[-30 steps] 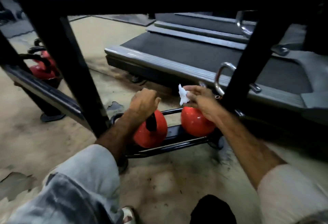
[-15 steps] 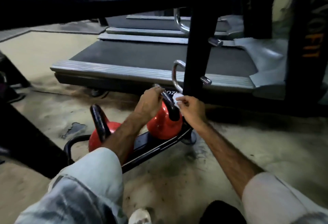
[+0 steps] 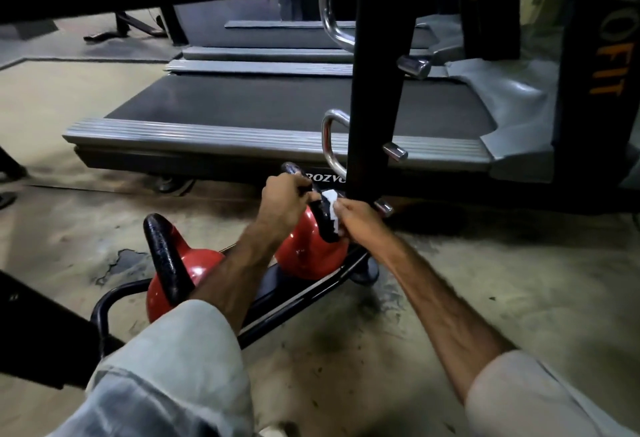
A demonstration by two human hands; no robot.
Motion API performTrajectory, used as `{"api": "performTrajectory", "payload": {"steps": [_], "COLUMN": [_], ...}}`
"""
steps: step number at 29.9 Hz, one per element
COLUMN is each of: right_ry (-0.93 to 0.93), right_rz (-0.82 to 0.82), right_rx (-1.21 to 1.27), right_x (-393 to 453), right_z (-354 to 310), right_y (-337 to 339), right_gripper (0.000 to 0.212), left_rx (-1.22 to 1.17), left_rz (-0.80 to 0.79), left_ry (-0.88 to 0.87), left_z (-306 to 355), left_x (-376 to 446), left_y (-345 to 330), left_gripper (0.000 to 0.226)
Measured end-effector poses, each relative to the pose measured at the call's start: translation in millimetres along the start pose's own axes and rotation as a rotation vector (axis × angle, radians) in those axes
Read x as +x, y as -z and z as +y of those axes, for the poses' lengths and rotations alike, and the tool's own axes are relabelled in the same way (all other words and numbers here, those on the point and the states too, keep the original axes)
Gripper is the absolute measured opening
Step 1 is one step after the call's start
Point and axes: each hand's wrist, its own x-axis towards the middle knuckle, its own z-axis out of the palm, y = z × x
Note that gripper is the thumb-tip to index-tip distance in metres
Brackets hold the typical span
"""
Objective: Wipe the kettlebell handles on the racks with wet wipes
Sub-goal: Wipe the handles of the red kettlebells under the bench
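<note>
Low on the floor-level rack, two red kettlebells side by side. Leftmost, the near kettlebell, black handle upright and untouched, partly hidden behind the left forearm. Next along, the far kettlebell, seated on the same rack just beside the black upright post. Left hand curled round the top of its handle, steadying it. Right hand pinching a white wet wipe against the handle's right leg, fingers closed on the wipe. Behind, a treadmill deck running across the frame.

Step in hand, by the look of it: wiping the far kettlebell's handle, with the wipe on one side only. Next move likely calls for sliding the wipe up and over the arch, which means shifting the left grip off the top first, then crossing to the near handle.
</note>
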Motion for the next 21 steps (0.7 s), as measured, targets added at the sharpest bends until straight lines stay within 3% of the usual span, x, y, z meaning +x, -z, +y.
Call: {"api": "performTrajectory", "payload": {"steps": [4, 8, 12, 17, 19, 21], "right_ry": [-0.255, -0.315, -0.149, 0.165, 0.154, 0.002], "right_rz": [-0.159, -0.231, 0.102, 0.491, 0.530, 0.527], "right_rx": [0.012, 0.068, -0.016, -0.146, -0.147, -0.115], "right_x": [21, 25, 5, -58, -63, -48], "right_z": [-23, -28, -1, 41, 41, 28], "right_y": [5, 8, -3, -34, -51, -53], "right_gripper": [0.033, 0.026, 0.037, 0.026, 0.029, 0.037], "left_rx": [-0.015, -0.007, 0.004, -0.082, -0.110, -0.119], "left_rz": [-0.002, 0.015, 0.022, 0.019, 0.017, 0.016], "left_ry": [0.011, 0.010, 0.011, 0.018, 0.017, 0.019], "left_z": [-6, -6, -7, -12, -15, -17], "left_x": [0, 3, 2, 4, 4, 4], "left_y": [-1, -3, -4, -3, -4, -6], "left_gripper": [0.032, 0.031, 0.032, 0.037, 0.039, 0.041]}}
